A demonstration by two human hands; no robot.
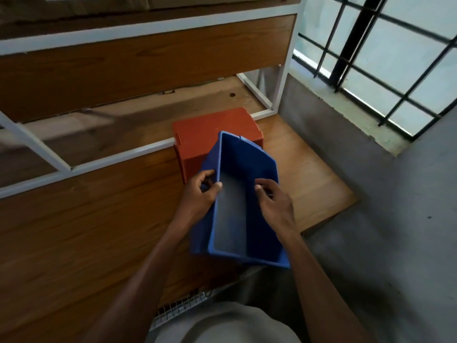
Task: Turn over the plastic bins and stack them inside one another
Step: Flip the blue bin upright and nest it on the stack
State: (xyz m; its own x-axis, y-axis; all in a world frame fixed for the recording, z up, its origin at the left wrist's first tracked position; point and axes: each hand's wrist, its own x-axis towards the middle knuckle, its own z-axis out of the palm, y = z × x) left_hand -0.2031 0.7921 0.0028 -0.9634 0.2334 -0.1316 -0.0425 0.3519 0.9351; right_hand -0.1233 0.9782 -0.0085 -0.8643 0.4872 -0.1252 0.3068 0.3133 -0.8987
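Observation:
A blue plastic bin (235,219) is held with its opening up toward me, above the wooden table (99,231). My left hand (201,191) grips its left wall, thumb inside the rim. My right hand (274,201) grips the right wall, fingers curled over the edge. Just behind it an orange bin (212,134) rests upside down on the table, bottom up, partly hidden by the blue bin's far end.
A white metal shelf frame (123,154) with wooden boards rises behind the orange bin. The table's right edge drops to a grey concrete floor (383,243). A barred window (395,58) is at the upper right. A wire mesh (183,305) lies near my body.

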